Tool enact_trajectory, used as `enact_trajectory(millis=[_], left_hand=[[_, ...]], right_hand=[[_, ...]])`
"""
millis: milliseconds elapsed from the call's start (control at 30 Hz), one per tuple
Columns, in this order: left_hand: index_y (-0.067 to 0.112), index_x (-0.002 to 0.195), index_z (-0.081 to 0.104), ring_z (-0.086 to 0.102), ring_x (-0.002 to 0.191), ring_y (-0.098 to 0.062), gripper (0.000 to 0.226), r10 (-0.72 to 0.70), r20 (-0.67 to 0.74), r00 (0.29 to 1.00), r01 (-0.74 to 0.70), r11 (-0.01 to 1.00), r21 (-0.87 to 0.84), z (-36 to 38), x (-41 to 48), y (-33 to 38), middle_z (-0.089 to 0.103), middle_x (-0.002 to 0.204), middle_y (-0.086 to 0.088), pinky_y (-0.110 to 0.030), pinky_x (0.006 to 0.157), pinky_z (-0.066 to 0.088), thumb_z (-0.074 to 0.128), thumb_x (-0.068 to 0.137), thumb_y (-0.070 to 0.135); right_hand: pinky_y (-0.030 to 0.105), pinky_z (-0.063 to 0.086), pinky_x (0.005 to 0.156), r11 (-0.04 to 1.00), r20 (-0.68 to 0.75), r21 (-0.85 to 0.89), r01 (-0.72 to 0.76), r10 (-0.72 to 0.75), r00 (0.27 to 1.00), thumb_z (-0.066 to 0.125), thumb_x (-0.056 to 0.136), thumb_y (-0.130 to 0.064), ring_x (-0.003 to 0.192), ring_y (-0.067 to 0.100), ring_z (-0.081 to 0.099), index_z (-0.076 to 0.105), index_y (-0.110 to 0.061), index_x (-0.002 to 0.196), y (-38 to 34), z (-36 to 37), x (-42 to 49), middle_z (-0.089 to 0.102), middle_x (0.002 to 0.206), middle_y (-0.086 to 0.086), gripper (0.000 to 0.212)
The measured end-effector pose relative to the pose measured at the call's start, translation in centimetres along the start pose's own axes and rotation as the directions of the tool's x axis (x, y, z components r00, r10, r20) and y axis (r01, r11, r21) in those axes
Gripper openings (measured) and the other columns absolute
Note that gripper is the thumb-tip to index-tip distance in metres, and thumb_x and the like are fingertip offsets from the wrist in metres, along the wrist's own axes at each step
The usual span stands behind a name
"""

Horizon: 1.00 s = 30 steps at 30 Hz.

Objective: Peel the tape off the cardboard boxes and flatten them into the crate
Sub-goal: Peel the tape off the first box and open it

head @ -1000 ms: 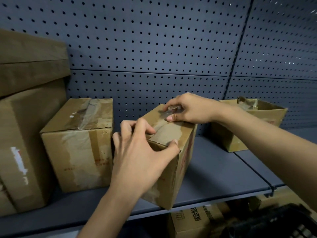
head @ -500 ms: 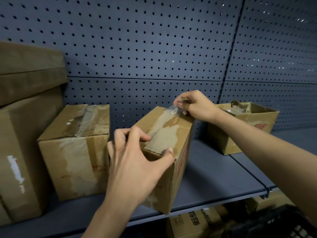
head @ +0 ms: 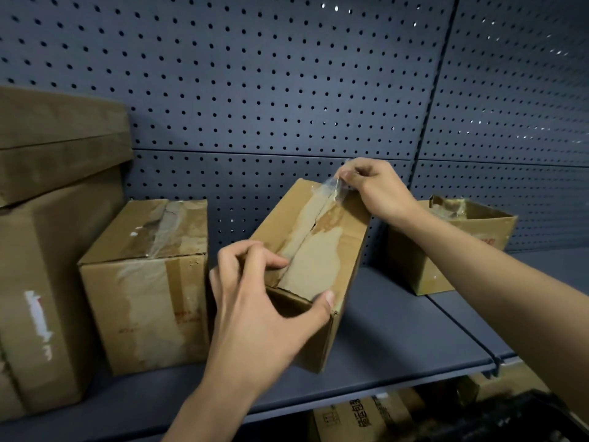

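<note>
No text is legible; the lower box [head: 363, 416] bears blurred black Chinese characters.

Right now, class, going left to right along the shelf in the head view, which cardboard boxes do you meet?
Large box with a torn white label, sealed taped box, middle box gripped by the left hand, its tape pinched by the right hand, open box.

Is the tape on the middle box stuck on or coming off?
Coming off. The right hand pinches the clear tape, lifted off the far end of the box; the left hand grips the near end.
</note>
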<state>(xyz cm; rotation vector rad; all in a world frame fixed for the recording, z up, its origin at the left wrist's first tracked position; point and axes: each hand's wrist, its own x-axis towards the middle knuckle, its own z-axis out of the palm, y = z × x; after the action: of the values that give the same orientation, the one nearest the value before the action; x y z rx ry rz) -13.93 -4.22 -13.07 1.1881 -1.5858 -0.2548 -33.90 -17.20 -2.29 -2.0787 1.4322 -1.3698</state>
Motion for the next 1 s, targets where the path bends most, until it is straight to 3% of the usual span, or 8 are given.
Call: enact_trajectory(millis=[133,367,500,567,733,800,867,1000], left_hand=[[0.052,0.108,0.038,0.035,0.118,-0.004,0.069,-0.034,0.065,0.997,0.034,0.999,-0.002,0.7,-0.6,-0.5,0.021,0.123,0.031,-0.009,0.081,0.028,0.067,0.049,0.076],[0.068,0.124,0.023,0.029,0.125,-0.005,0.091,-0.032,0.15,0.988,0.035,0.999,-0.019,0.9,-0.4,-0.4,0.009,0.131,0.033,-0.012,0.089,0.024,0.072,0.047,0.073],[0.068,0.127,0.014,0.024,0.138,-0.019,0.093,-0.08,0.207,0.975,0.069,0.996,0.06,0.5,0.7,0.4,0.002,0.139,0.029,-0.036,0.098,0.033,0.065,0.049,0.077],[0.067,0.127,0.007,0.023,0.14,-0.026,0.095,-0.145,0.211,0.967,0.122,0.985,0.121,0.4,1.5,0.8,0.0,0.143,0.028,-0.047,0.105,0.036,0.057,0.048,0.084],[0.061,0.14,-0.014,0.02,0.146,-0.034,0.124,-0.29,0.212,0.933,0.234,0.938,0.256,0.6,3.9,1.6,0.009,0.161,0.006,-0.065,0.113,0.021,0.041,0.038,0.105],[0.058,0.141,-0.021,0.02,0.146,-0.035,0.134,-0.294,0.216,0.931,0.225,0.928,0.296,0.9,4.1,1.9,0.013,0.161,0.001,-0.067,0.114,0.014,0.041,0.033,0.108],[0.058,0.141,-0.024,0.019,0.146,-0.034,0.137,-0.265,0.218,0.939,0.192,0.932,0.306,1.2,3.9,2.0,0.014,0.159,-0.002,-0.068,0.114,0.011,0.044,0.032,0.106],[0.057,0.143,-0.022,0.025,0.143,-0.032,0.137,-0.208,0.137,0.968,0.168,0.952,0.257,1.4,3.1,2.0,0.022,0.155,-0.004,-0.062,0.114,0.02,0.054,0.036,0.098]], right_hand=[[0.027,0.041,0.074,0.996,-0.162,0.077,-0.035,0.047,0.986,0.041,0.108,-0.021,0.076,0.014,0.055,0.06,-0.016,0.083,-0.8,-1.4,0.6,0.062,0.083,0.005,0.031],[0.035,0.034,0.073,0.981,0.017,0.168,-0.101,0.099,0.995,0.046,0.1,-0.024,0.075,0.022,0.041,0.061,-0.019,0.068,-2.2,-2.0,0.9,0.043,0.081,0.011,0.035],[0.032,0.035,0.078,0.985,0.164,0.101,-0.137,0.119,0.979,0.045,0.077,-0.075,0.077,0.022,0.036,0.059,-0.016,0.078,-3.6,-2.8,0.4,0.037,0.085,0.006,0.061],[0.03,0.037,0.079,0.992,0.137,0.05,-0.116,0.109,0.985,0.037,0.074,-0.085,0.073,0.014,0.044,0.061,-0.015,0.083,-3.6,-2.8,0.4,0.043,0.077,0.006,0.074],[0.021,0.04,0.089,0.987,0.175,0.135,-0.087,0.063,0.983,0.038,0.105,-0.035,0.089,-0.002,0.056,0.066,-0.019,0.128,-3.1,-2.9,0.4,0.064,0.107,-0.011,0.04],[0.015,0.045,0.084,0.994,0.187,0.09,-0.056,0.038,0.982,0.055,0.101,-0.028,0.087,-0.004,0.06,0.075,-0.021,0.108,-3.0,-3.3,0.4,0.068,0.109,-0.008,0.021],[0.017,0.049,0.072,0.998,0.194,0.051,-0.025,0.014,0.981,0.067,0.095,-0.021,0.076,0.004,0.061,0.076,-0.023,0.087,-2.9,-3.6,0.2,0.072,0.087,-0.006,0.013],[0.017,0.051,0.067,0.996,0.13,0.08,0.047,-0.057,0.99,0.074,0.089,-0.016,0.069,0.004,0.064,0.078,-0.017,0.084,-3.0,-4.1,0.2,0.073,0.073,-0.006,0.006]])
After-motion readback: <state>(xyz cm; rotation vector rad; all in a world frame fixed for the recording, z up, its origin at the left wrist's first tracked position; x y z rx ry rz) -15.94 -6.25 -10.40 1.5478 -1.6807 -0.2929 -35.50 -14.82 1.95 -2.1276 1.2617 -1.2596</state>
